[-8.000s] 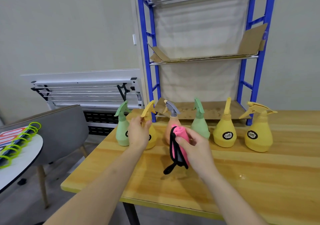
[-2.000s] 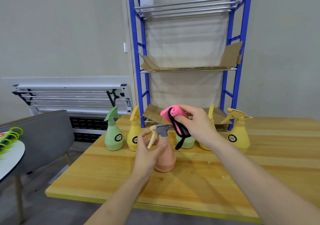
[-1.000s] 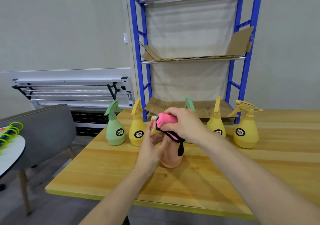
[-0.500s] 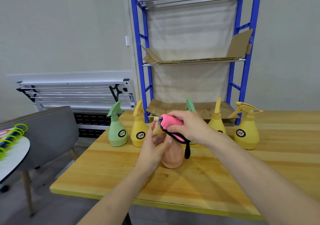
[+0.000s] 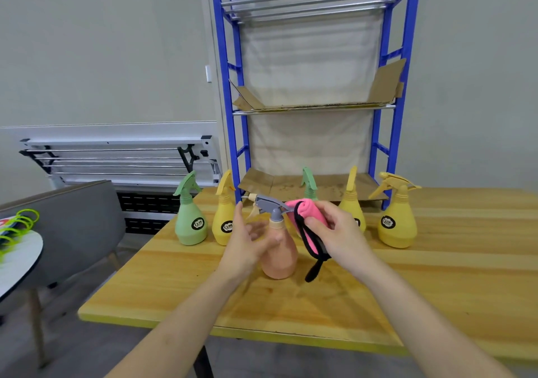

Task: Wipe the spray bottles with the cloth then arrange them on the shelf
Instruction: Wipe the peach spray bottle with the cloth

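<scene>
Your left hand (image 5: 247,242) touches the peach spray bottle (image 5: 278,254) on the tabletop (image 5: 436,276), fingers spread. Your right hand (image 5: 334,232) fingers pinch the pink cloth (image 5: 305,211) beside it.

one view only, a wide-angle camera worn on the person's head, looking forward and slightly down across the wooden table (image 5: 436,261) toward the blue shelf (image 5: 390,86) against the wall. both forearms enter from the bottom edge and meet near the middle of the frame, close to the lens. the shelf fills the upper centre, its posts bowed by the lens. a grey chair (image 5: 72,217) sits at the left edge.
</scene>
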Tool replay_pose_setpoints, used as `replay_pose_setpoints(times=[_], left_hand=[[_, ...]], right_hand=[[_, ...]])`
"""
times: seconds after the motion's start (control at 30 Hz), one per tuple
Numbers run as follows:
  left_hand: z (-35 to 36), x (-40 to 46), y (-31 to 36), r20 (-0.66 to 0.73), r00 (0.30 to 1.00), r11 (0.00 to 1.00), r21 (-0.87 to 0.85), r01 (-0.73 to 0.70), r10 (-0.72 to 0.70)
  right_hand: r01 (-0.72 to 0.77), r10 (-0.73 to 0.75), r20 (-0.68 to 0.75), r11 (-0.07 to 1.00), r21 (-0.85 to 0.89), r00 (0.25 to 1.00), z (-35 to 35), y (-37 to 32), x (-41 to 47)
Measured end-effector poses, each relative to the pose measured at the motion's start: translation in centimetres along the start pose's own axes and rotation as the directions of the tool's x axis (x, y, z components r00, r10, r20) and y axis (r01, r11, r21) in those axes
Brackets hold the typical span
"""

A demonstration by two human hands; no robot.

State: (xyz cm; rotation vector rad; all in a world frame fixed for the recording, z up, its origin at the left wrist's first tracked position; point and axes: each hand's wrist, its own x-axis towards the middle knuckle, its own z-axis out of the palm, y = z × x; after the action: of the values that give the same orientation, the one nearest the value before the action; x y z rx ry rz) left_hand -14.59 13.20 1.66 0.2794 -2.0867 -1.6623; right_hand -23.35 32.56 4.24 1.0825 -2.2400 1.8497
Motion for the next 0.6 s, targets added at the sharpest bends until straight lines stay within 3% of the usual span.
replay_pose_setpoints(times=[0.1, 0.2, 0.27, 0.33, 0.4, 0.47, 0.6], left_hand=[[-0.9, -0.4, 1.7, -0.082, 0.995, 0.989, 0.140, -0.047, 0.059], [-2.2, 0.2, 3.5, -0.135, 0.966, 0.930, 0.329, -0.165, 0.219], [-2.7, 1.2, 4.7, -0.059, 0.932, 0.838, 0.462, -0.291, 0.356], [-2.8, 2.6, 5.6, 0.105, 0.893, 0.670, 0.624, -0.402, 0.437], [-2.7, 3.6, 6.1, 0.258, 0.881, 0.500, 0.744, -0.443, 0.396], [-2.4, 4.0, 6.6, 0.324, 0.891, 0.386, 0.814, -0.434, 0.318], [-2.4, 4.5, 7.6, 0.283, 0.913, 0.360, 0.853, -0.379, 0.293]], right_hand=[[-0.006, 0.010, -0.067, 0.998, 0.055, 0.998, 0.1, 0.7, -1.3], [-0.031, 0.035, -0.107, 0.998, 0.046, 0.994, 0.3, 1.6, -1.9], [-0.055, 0.061, -0.124, 0.997, 0.048, 0.990, 0.7, 1.9, -2.2], [-0.076, 0.084, -0.122, 0.995, 0.070, 0.989, 1.2, 2.1, -2.5], [-0.075, 0.084, -0.117, 0.994, 0.076, 0.990, 1.9, 2.1, -2.8], [-0.076, 0.086, -0.137, 0.994, 0.078, 0.987, 2.6, 2.4, -2.9], [-0.084, 0.106, -0.189, 0.989, 0.123, 0.976, 3.2, 2.6, -2.7]])
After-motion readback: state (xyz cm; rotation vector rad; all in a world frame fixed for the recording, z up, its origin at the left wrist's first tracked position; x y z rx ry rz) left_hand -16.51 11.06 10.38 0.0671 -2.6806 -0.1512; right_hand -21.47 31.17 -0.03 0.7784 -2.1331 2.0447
